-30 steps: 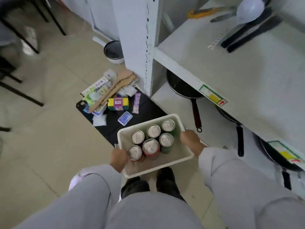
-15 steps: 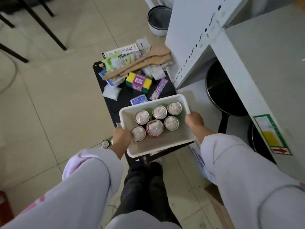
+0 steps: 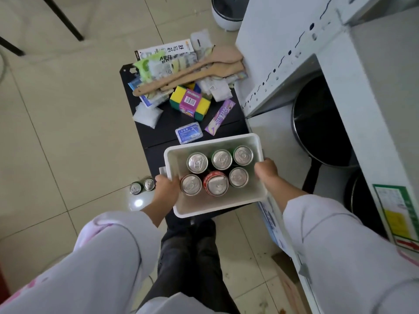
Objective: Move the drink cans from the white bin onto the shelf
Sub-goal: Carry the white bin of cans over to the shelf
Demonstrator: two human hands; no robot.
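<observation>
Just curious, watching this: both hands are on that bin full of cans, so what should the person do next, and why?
Probably set the white bin down near the shelf. The left hand and right hand both grip its sides, so neither is free to lift any of the six cans inside.

Six cans [image 3: 216,169] in bin [image 3: 224,206], two cans [image 3: 141,186] on floor to its left, shelf [image 3: 340,91] to right

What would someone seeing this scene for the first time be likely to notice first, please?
The eye goes to the white bin at centre, gripped on either side by the left hand and right hand, with six upright drink cans inside, one of them red. Beyond it, packets, sponges and wooden spatulas clutter a black board on the floor, and two more cans stand left of the bin.
</observation>
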